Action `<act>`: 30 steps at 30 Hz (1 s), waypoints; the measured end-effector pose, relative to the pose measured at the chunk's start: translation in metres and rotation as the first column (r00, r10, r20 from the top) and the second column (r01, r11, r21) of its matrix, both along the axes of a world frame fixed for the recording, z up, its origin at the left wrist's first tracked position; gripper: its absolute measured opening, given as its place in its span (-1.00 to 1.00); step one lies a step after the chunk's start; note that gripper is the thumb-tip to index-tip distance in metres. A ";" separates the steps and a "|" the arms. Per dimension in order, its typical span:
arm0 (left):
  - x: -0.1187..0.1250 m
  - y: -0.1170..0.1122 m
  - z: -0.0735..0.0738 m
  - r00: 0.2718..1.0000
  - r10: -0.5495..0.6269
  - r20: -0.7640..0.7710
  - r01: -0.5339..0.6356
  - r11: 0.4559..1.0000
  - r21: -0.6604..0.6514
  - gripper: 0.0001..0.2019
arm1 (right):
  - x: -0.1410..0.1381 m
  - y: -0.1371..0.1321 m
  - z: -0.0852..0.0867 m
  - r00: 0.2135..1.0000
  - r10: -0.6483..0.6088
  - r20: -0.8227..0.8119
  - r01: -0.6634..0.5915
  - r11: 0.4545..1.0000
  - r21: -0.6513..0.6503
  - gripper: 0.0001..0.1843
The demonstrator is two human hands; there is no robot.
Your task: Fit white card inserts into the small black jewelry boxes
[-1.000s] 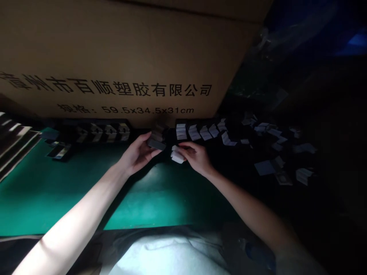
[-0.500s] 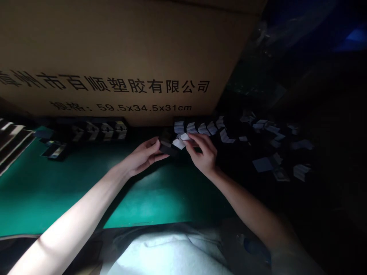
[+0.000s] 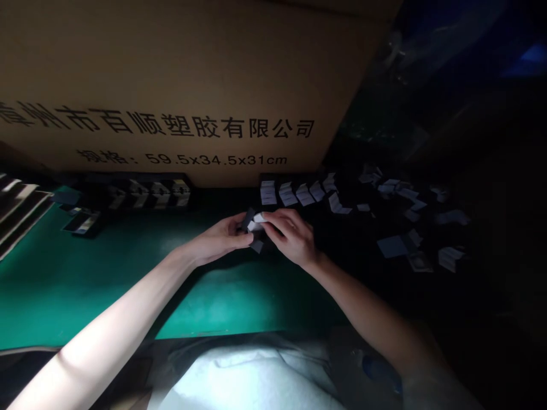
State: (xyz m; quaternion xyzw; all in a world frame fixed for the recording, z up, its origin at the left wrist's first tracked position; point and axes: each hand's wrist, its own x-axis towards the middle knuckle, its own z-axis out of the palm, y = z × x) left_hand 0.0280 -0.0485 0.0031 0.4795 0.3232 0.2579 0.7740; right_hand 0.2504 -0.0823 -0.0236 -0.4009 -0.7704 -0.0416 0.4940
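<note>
My left hand [image 3: 222, 239] and my right hand [image 3: 290, 234] meet over the far edge of a green mat [image 3: 128, 285]. The left hand's fingers are closed on a small dark box [image 3: 247, 218]. My right hand pinches a folded white paper [image 3: 258, 218] pressed against that box; a corner of paper [image 3: 257, 246] hangs below. A row of folded white papers [image 3: 294, 195] lies just behind the hands.
A large cardboard carton [image 3: 179, 85] with printed characters stands behind the mat. Dark small boxes in a row [image 3: 149, 193] sit at its foot on the left. More loose white papers [image 3: 410, 228] are scattered on the dark surface to the right. Striped sheets [image 3: 17, 210] lie far left.
My right hand took a folded paper from the surface and brought it to the dark box in my left hand. Both hands have drawn together and slightly toward me.
</note>
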 end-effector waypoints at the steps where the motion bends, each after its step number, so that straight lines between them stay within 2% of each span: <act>1: 0.000 0.000 0.000 1.000 0.001 0.003 -0.001 1.000 -0.008 -0.49 | 0.000 0.000 0.001 1.000 -0.006 0.003 0.006 1.000 0.009 -0.79; 9: 0.004 0.003 0.001 0.997 0.081 -0.003 -0.081 0.989 -0.122 -0.66 | 0.001 0.001 0.008 0.999 -0.017 0.046 0.011 0.991 0.133 -0.79; 15: 0.005 0.003 0.003 0.993 0.113 -0.041 -0.117 0.986 -0.115 -0.71 | 0.001 0.001 0.005 0.991 -0.034 0.131 0.037 0.999 -0.022 -0.77; 27: 0.005 0.003 0.002 0.990 0.115 -0.080 -0.120 0.991 -0.064 -0.76 | 0.002 0.003 0.005 0.991 0.106 0.077 -0.106 0.994 -0.011 -0.83; 30: 0.004 0.003 0.001 0.993 0.104 -0.065 -0.107 0.993 -0.054 -0.74 | 0.000 0.003 0.004 0.993 0.085 0.083 -0.081 0.995 -0.051 -0.82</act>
